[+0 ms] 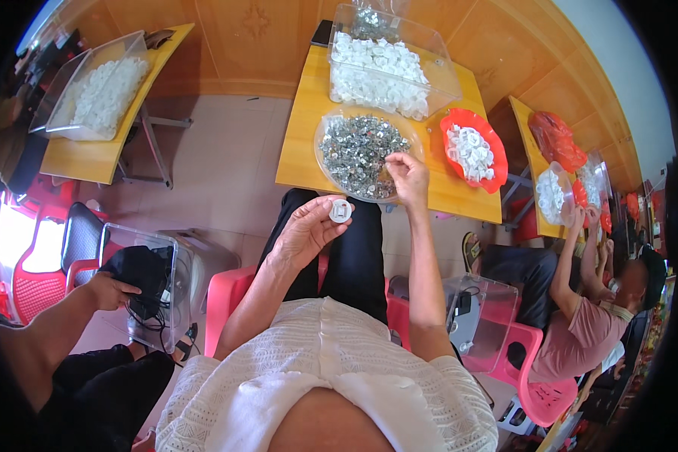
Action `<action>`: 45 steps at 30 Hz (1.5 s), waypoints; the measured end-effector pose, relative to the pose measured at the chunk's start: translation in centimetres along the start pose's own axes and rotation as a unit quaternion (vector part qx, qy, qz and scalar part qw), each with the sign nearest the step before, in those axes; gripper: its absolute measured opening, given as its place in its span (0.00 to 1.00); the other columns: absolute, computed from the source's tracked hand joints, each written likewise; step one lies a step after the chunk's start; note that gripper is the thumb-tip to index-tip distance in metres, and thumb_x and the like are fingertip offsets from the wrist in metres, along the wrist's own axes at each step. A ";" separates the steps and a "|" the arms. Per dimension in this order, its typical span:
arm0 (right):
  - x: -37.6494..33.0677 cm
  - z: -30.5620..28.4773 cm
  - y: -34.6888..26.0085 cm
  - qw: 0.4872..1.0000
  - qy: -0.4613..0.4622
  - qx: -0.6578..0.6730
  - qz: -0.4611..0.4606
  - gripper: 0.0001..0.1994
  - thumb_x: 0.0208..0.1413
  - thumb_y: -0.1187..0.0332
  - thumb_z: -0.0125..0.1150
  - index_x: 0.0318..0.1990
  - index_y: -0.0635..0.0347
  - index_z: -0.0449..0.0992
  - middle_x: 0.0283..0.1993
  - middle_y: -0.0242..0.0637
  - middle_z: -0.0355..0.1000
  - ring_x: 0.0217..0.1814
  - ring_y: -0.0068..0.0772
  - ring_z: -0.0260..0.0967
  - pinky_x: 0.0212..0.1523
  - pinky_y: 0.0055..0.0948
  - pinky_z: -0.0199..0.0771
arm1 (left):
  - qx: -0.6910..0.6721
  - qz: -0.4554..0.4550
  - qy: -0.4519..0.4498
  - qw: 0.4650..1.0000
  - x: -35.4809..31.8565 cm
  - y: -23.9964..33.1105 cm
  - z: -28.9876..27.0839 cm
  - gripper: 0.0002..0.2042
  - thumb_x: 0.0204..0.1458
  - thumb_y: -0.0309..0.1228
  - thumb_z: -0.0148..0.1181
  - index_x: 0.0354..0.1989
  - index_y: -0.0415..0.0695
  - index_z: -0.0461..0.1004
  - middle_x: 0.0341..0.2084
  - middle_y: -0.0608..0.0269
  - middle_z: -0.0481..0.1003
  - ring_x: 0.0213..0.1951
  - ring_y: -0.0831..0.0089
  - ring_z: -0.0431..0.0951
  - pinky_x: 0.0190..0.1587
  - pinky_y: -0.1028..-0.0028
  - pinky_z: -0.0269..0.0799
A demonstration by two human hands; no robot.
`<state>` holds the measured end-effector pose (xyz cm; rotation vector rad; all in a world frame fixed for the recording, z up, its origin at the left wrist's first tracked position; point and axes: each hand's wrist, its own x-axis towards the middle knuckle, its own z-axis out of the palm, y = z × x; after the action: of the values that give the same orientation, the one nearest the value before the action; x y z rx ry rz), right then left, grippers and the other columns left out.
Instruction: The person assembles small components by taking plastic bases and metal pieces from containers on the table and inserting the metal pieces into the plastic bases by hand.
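Above my lap, my left hand pinches a small round white plastic part with a slot in its face. My right hand reaches over the right side of a round clear tray heaped with small shiny metal pieces. Its thumb and fingertips are pressed together; anything between them is too small to make out. Right of the tray lies a red scalloped dish with white plastic parts. Behind the tray, a big clear bin holds many more white parts.
My things stand on a yellow table. On the left, another table bears a bin of white parts, and a person's hand rests by a clear box. People work at the right table. Pink chairs stand about.
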<state>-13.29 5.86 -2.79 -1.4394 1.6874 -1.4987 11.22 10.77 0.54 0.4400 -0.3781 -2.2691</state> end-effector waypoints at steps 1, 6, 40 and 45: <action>-0.2 0.1 -0.4 0.998 -0.029 -0.047 -0.015 0.07 0.40 0.79 0.61 0.30 0.62 0.75 0.29 0.33 0.70 0.29 0.24 0.69 0.32 0.23 0.69 | 0.000 0.000 0.001 1.000 0.0 0.0 0.0 0.13 0.54 0.31 0.51 0.44 0.38 0.70 0.39 0.49 0.73 0.37 0.67 0.77 0.41 0.73 0.75; -0.7 1.6 -2.3 0.974 -0.092 -0.203 -0.042 0.10 0.36 0.78 0.62 0.30 0.60 0.75 0.27 0.38 0.68 0.28 0.36 0.69 0.31 0.30 0.68 | 0.005 -0.001 0.006 1.000 0.0 -0.2 0.2 0.12 0.54 0.31 0.51 0.44 0.38 0.70 0.39 0.50 0.73 0.37 0.67 0.77 0.41 0.73 0.75; 0.0 0.3 -0.9 0.991 -0.024 0.091 0.098 0.05 0.46 0.80 0.54 0.32 0.63 0.72 0.23 0.32 0.70 0.21 0.19 0.67 0.23 0.18 0.67 | 0.019 -0.014 0.018 1.000 0.0 -0.5 0.4 0.12 0.53 0.30 0.52 0.43 0.38 0.71 0.36 0.54 0.75 0.36 0.68 0.77 0.39 0.74 0.75; 0.4 -0.3 -0.4 0.998 0.010 -0.020 0.051 0.06 0.42 0.80 0.56 0.30 0.62 0.75 0.21 0.33 0.71 0.22 0.20 0.68 0.26 0.22 0.68 | 0.023 -0.003 0.016 1.000 -0.1 -0.3 0.1 0.12 0.53 0.31 0.52 0.43 0.39 0.71 0.36 0.54 0.75 0.36 0.68 0.77 0.39 0.74 0.75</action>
<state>-13.58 5.68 -2.18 -1.3404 1.7855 -1.4368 11.04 11.08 0.57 0.5020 -0.4138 -2.2596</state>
